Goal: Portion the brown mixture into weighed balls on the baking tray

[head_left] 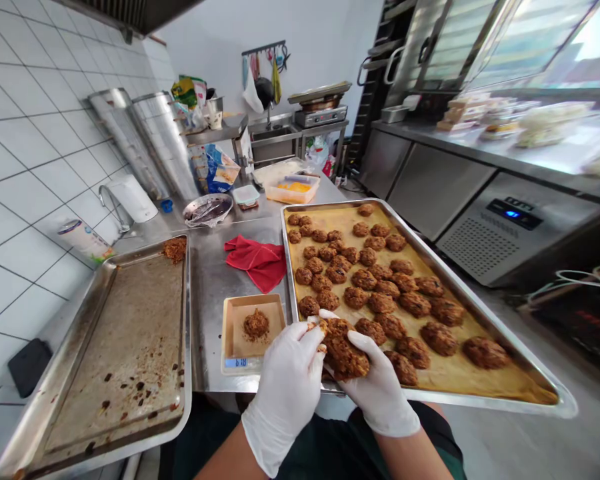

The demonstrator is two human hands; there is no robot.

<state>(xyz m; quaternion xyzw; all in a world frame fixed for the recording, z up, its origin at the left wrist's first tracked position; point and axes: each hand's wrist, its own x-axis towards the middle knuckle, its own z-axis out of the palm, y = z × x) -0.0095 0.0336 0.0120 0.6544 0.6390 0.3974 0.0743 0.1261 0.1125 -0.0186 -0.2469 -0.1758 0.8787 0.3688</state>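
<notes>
Both my hands wear white gloves, close together over the table's front edge. My right hand [380, 387] is closed around a large lump of brown, crumbly mixture [343, 350]. Against the lump's left side, the bent fingers of my left hand [293, 363] pinch some of the same mixture. Just left of them stands a small kitchen scale [255, 365] with a lit display. A small mound of mixture [256, 325] lies on the brown paper on its top. Beyond my right hand, many brown balls [383, 302] sit on a paper-lined baking tray [530, 393].
A crumb-stained metal tray [120, 333] at left holds some mixture [175, 249] in its far corner. A red cloth [257, 261] lies behind the scale. Farther back are a bowl [209, 210] and a plastic tub [293, 190]. A steel counter [430, 180] runs along the right.
</notes>
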